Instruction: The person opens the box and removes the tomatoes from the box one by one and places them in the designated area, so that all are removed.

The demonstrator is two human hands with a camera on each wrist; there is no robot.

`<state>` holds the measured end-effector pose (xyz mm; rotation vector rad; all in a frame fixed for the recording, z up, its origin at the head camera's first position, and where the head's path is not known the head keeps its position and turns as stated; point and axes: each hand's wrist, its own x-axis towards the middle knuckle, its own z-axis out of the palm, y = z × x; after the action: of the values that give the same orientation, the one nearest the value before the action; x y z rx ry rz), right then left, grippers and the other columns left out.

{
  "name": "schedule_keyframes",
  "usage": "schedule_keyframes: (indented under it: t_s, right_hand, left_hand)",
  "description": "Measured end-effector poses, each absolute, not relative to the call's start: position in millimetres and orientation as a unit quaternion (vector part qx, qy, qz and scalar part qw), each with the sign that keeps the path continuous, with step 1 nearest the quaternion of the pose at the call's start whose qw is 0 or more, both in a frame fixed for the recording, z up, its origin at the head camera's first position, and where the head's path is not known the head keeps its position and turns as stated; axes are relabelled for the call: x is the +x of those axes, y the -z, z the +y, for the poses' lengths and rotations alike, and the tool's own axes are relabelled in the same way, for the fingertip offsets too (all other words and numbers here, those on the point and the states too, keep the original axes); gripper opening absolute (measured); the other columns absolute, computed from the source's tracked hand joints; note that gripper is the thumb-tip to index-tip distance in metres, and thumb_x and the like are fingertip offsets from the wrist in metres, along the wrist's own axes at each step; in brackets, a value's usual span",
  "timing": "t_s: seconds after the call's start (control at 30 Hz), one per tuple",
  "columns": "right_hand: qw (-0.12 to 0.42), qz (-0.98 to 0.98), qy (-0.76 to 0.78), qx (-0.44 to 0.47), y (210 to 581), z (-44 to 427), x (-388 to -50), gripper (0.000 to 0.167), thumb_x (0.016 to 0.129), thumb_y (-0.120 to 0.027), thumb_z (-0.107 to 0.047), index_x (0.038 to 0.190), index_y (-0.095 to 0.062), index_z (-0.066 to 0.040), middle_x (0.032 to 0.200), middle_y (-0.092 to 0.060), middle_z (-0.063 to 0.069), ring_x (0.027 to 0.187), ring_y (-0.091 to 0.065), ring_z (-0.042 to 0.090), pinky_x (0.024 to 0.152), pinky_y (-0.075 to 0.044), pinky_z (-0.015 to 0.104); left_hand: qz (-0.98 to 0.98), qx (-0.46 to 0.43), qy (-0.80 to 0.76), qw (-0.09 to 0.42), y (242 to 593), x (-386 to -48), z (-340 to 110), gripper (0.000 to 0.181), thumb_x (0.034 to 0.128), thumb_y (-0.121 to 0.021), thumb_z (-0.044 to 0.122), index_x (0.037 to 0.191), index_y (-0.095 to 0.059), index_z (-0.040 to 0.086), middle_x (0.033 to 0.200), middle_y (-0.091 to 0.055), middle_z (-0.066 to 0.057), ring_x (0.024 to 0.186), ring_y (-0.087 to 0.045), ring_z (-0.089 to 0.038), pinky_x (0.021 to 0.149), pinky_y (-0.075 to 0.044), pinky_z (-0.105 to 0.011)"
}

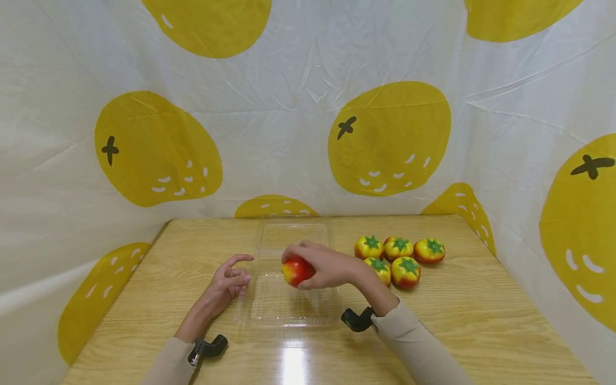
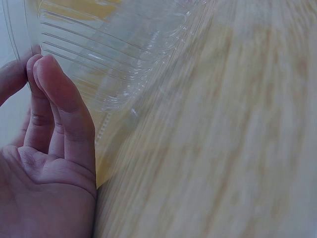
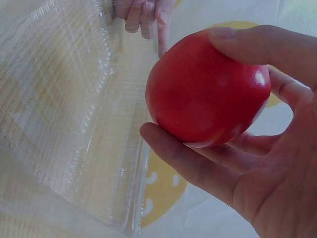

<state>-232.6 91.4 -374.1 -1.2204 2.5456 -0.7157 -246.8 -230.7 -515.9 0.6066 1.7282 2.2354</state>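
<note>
My right hand (image 1: pixel 324 264) grips a red and yellow toy tomato (image 3: pixel 208 89) with thumb and fingers spread around its sides. It holds the tomato above the base of a clear plastic clamshell box (image 1: pixel 269 322), whose lid lies folded back behind it. My left hand (image 1: pixel 226 283) is at the box's left side; in the left wrist view its thumb and fingertips (image 2: pixel 57 84) pinch the clear plastic rim. To the right of the box stand several more toy tomatoes (image 1: pixel 406 272), yellow and red with green star-shaped leaves on top.
The box rests on a light wooden table (image 1: pixel 462 321). A pale curtain (image 1: pixel 274 139) printed with big yellow fruit hangs behind the table and along both sides. A black wrist camera mount (image 1: pixel 357 320) sits at the right cuff, another at the left.
</note>
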Motion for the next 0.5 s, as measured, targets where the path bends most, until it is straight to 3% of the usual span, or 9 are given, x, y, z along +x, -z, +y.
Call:
schedule_keyframes:
  t_s: [0.17, 0.5]
  right_hand:
    - [0.100, 0.863, 0.254, -0.426, 372.3, 97.6, -230.3, 0.048, 0.090, -0.076, -0.022, 0.132, -0.055, -0.025, 0.132, -0.056, 0.002, 0.116, -0.056, 0.019, 0.097, -0.054, 0.037]
    - [0.076, 0.847, 0.287, -0.441, 372.3, 108.9, -226.5, 0.050, 0.089, -0.077, -0.017, 0.134, -0.054, -0.018, 0.130, -0.059, 0.001, 0.110, -0.058, 0.017, 0.090, -0.055, 0.024]
  left_hand:
    - [0.592, 0.217, -0.766, 0.125, 516.1, -247.0, -230.8, 0.045, 0.0996, -0.052, -0.006, 0.141, -0.045, 0.009, 0.075, -0.066, 0.006, 0.060, -0.061, -0.005, 0.053, -0.054, -0.020]
    - [0.592, 0.217, -0.766, 0.127, 514.4, -246.6, -230.9, 0.044, 0.1000, -0.052, -0.006, 0.142, -0.045, 0.008, 0.075, -0.066, 0.006, 0.061, -0.062, -0.005, 0.054, -0.054, -0.020]
